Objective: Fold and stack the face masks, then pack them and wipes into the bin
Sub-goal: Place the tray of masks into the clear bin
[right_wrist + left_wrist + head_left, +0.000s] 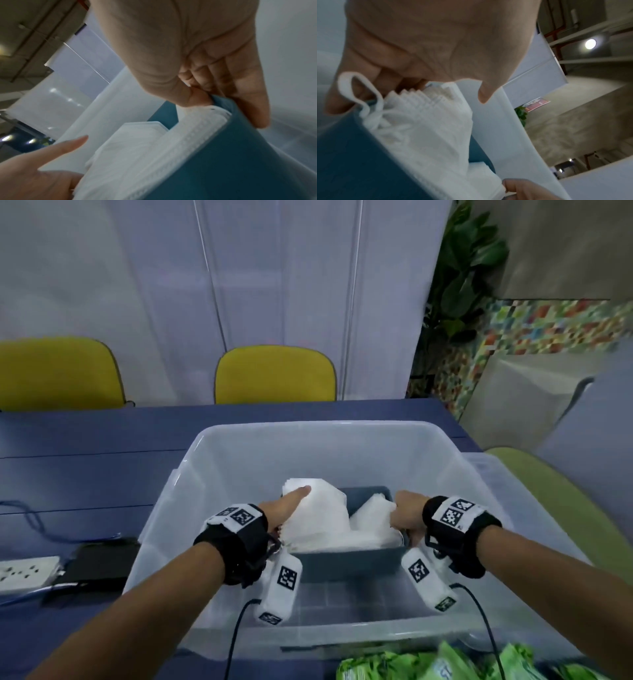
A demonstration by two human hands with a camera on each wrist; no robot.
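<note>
Wipes (442,662): green packs at 6 o'clock, outside bin (322,436).
Left hand (284,506): clasps masks (318,518), steadying stack.
Right hand (407,511): pinches blue tray (356,559) rim, apparently lowering it into bin.

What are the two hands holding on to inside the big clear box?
Both hold the small blue tray of white masks: the left hand grips its left end, the right hand pinches its right rim.
</note>
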